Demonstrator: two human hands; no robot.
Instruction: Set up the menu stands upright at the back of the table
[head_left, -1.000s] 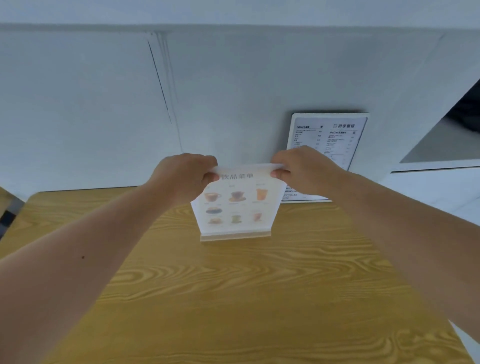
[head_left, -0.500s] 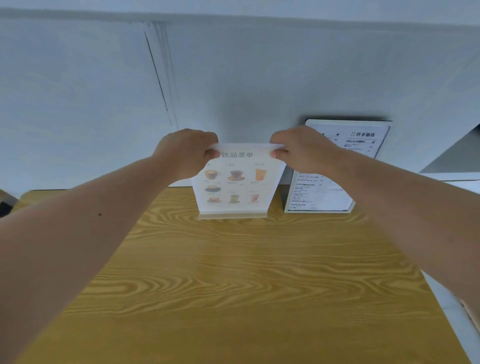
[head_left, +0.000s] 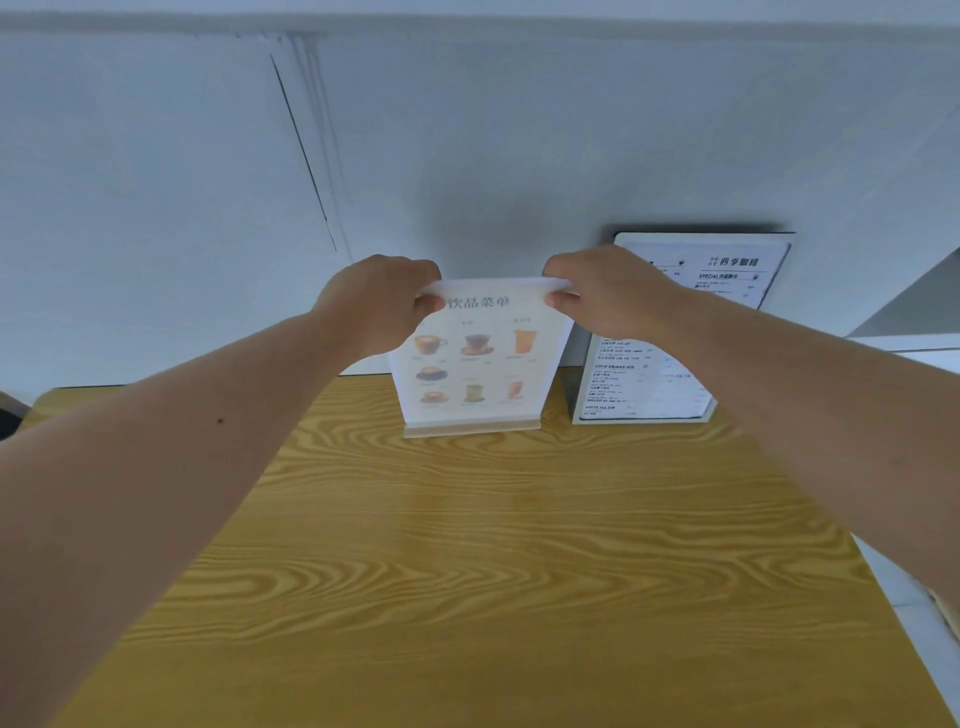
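Note:
A drinks menu stand (head_left: 480, 364), a clear sheet with pictures of cups in a pale wooden base, stands upright near the back of the wooden table (head_left: 519, 545). My left hand (head_left: 379, 301) pinches its top left corner and my right hand (head_left: 608, 291) pinches its top right corner. To its right a second menu stand (head_left: 670, 374), white with black text, stands upright against the wall; my right forearm hides part of it.
A grey-white wall (head_left: 467, 156) rises directly behind the table's back edge. A white ledge (head_left: 909, 343) runs at the right beyond the table. The table's right edge drops to a pale floor (head_left: 914, 623).
Both hands have carried the drinks menu stand away from me toward the wall, so its base now sits close to the back edge, beside the text menu.

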